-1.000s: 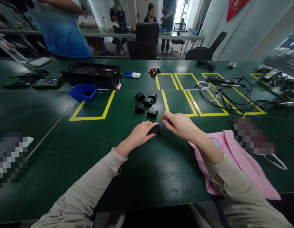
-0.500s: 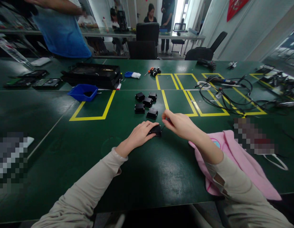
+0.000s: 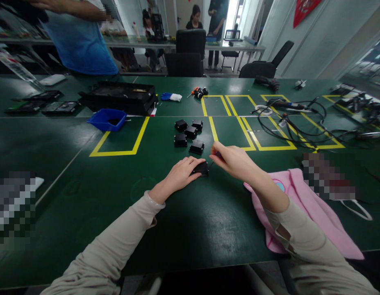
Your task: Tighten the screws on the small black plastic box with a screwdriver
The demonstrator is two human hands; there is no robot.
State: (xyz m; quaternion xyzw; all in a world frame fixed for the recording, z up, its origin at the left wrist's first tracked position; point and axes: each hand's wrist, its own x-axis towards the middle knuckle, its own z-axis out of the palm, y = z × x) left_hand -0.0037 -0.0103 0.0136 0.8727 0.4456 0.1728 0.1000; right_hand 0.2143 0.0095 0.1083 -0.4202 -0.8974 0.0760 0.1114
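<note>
My left hand (image 3: 183,174) is closed around a small black box (image 3: 202,168) on the green tabletop, fingers over its top and thumb along the near side. At the box's right end is my right hand (image 3: 228,159), pinched on a small screwdriver (image 3: 211,166). Its thin shaft slants down to the corner of the box; the handle is mostly hidden in my fingers. Just beyond lie several similar black boxes (image 3: 191,131) with small bright bits at their corners.
A blue scoop-like bin (image 3: 108,119) and black trays (image 3: 119,96) stand at left. Beyond the boxes are gloves (image 3: 171,97) and orange-black tools (image 3: 198,92). Black cables (image 3: 288,127) coil at right over yellow tape. A pink cloth (image 3: 296,209) lies under my right forearm. Other people are in the background.
My right hand's fingers have shifted very slightly at the screwdriver. My left hand and the boxes have stayed where they were.
</note>
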